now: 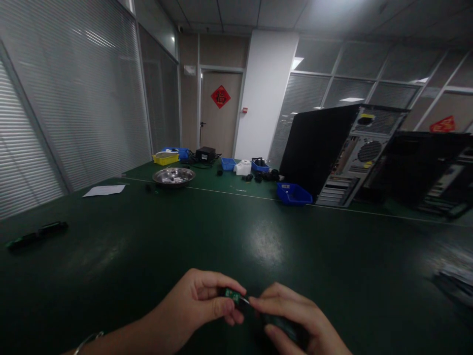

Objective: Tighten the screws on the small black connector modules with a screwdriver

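Glass walls (81, 88): panels with pale slatted blinds run along the left and behind the towers at the right.
Green table (177, 222): a wide, dark top fills the lower half of the view, with a thin pale line across it.
Door (221, 118): closed, at the far end, bearing a red diamond sign (220, 96).
Computer tower (321, 138): black and upright at right, its rear panel partly facing the viewer; another dark tower (395, 162) stands beyond it, further right.
Metal bowl (173, 185): at the far left, small items inside, too indistinct to name.
Blue tray (294, 197): just beside the nearer tower's base.
Paper (104, 191): a white sheet left of the bowl.
Left hand (201, 301): at bottom centre — thumb and fingers pinching a small board.
Right hand (303, 315): close beside it, fingers closed around a slim tool.
Dark tool (281, 324): mostly hidden by the fingers; its bright metal end points at the board — contact is hard to tell.
Green circuit board (232, 295): between the left fingertips, above the table's near part.
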Action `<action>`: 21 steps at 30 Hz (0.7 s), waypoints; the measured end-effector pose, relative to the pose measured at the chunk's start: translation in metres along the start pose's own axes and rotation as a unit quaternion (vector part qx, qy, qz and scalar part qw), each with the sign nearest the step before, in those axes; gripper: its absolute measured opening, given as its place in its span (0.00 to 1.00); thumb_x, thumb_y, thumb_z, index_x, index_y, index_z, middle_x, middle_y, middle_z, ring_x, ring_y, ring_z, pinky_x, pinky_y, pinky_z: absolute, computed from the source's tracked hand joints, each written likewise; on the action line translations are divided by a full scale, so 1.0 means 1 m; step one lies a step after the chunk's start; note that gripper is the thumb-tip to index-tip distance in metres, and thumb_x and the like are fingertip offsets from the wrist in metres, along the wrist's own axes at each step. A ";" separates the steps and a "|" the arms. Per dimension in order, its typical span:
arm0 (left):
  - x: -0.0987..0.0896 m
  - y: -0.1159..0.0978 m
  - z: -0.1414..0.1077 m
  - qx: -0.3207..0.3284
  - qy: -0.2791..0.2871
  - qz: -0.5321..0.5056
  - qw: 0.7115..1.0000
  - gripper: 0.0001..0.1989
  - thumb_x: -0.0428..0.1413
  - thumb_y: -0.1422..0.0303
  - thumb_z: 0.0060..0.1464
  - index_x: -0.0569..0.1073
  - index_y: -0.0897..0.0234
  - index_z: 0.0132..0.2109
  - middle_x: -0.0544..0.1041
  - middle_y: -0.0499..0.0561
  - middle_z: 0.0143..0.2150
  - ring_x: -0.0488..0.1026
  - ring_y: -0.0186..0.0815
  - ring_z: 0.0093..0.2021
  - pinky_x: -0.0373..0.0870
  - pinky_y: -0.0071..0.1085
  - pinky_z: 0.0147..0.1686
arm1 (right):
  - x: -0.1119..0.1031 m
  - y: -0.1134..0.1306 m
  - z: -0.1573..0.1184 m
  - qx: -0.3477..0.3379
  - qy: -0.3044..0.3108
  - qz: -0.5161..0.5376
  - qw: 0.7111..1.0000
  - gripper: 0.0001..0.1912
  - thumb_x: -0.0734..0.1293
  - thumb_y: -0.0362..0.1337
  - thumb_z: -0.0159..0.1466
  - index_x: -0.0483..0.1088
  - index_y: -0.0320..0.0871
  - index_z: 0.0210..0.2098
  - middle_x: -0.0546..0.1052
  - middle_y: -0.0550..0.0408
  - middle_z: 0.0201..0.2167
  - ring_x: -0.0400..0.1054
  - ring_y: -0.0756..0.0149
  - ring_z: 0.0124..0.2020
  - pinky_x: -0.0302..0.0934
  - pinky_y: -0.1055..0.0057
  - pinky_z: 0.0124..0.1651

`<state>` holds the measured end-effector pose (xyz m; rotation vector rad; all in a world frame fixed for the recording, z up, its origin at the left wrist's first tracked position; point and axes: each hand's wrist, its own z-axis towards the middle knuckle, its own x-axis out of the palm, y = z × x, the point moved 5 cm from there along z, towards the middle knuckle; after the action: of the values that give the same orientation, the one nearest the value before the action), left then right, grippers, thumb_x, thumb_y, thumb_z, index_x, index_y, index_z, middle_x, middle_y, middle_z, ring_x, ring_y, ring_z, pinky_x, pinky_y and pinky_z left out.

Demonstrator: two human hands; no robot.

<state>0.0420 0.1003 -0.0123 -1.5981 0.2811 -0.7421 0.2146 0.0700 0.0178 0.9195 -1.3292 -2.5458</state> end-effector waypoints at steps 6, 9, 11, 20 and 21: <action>0.003 -0.003 -0.002 -0.005 0.019 0.001 1.000 0.13 0.65 0.63 0.48 0.80 0.63 0.41 0.82 0.51 0.32 0.78 0.31 0.33 0.71 0.27 0.37 | 0.001 -0.004 -0.001 -0.014 0.008 0.019 1.000 0.26 0.64 0.24 0.63 0.67 0.55 0.56 0.75 0.50 0.40 0.73 0.63 0.39 0.67 0.67 0.40; 0.003 -0.003 -0.002 -0.001 0.020 0.008 1.000 0.14 0.65 0.62 0.48 0.80 0.63 0.41 0.81 0.50 0.34 0.78 0.32 0.33 0.71 0.28 0.37 | 0.002 0.000 -0.001 -0.042 0.002 0.014 0.999 0.25 0.64 0.25 0.64 0.66 0.55 0.57 0.75 0.49 0.40 0.73 0.63 0.39 0.67 0.67 0.39; 0.002 -0.002 -0.003 0.001 0.004 0.018 1.000 0.14 0.65 0.62 0.48 0.80 0.64 0.42 0.80 0.51 0.34 0.77 0.33 0.34 0.70 0.30 0.39 | 0.003 0.003 0.000 -0.051 0.000 0.000 0.999 0.23 0.63 0.27 0.65 0.66 0.53 0.57 0.76 0.49 0.39 0.73 0.64 0.38 0.68 0.68 0.39; -0.006 0.009 -0.002 0.039 -0.053 -0.027 0.997 0.22 0.65 0.67 0.49 0.66 0.63 0.48 0.77 0.51 0.38 0.77 0.39 0.41 0.68 0.36 0.43 | -0.004 0.005 -0.003 0.041 -0.035 -0.054 0.997 0.22 0.62 0.25 0.64 0.69 0.53 0.54 0.77 0.51 0.40 0.73 0.62 0.40 0.68 0.69 0.42; -0.007 0.009 -0.002 0.037 -0.058 -0.028 0.997 0.22 0.65 0.68 0.48 0.65 0.62 0.47 0.77 0.50 0.37 0.76 0.38 0.40 0.67 0.35 0.41 | -0.004 0.006 -0.003 0.036 -0.034 -0.055 0.997 0.23 0.62 0.25 0.64 0.69 0.53 0.54 0.77 0.51 0.41 0.73 0.62 0.41 0.68 0.70 0.42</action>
<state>0.0374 0.1007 -0.0234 -1.5769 0.1241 -0.6910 0.2183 0.0654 0.0233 0.9518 -1.4371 -2.6489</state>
